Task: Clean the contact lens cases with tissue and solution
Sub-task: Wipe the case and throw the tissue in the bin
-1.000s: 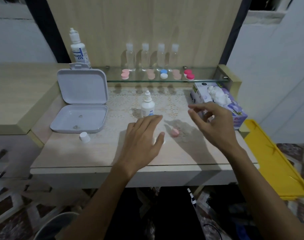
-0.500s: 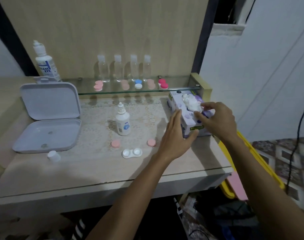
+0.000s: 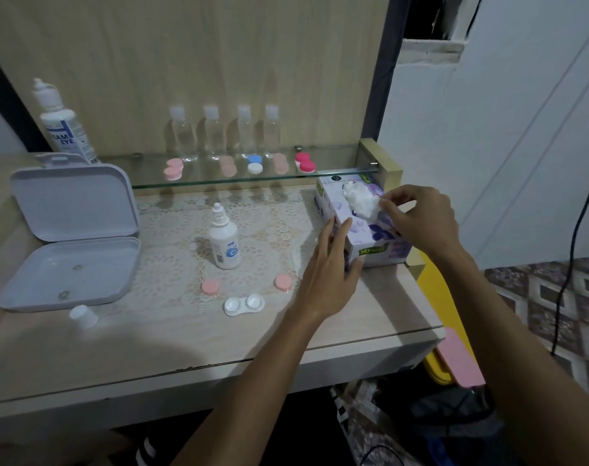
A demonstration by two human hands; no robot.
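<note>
Pinching the soft, tear-prone tissue (image 3: 360,200) at its tuft, right hand (image 3: 420,220) grips; left hand (image 3: 330,274), fingers straight, steadies the light box (image 3: 363,230) at three o'clock.

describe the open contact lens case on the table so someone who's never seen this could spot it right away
Start at the small white dropper bottle standing on the lace mat in the middle of the table. Just in front of it, nearer the table's edge, lies the white lens case, two joined round wells. Unlike the capped cases on the glass shelf, it is uncapped, its two pink caps lying beside it.
</note>
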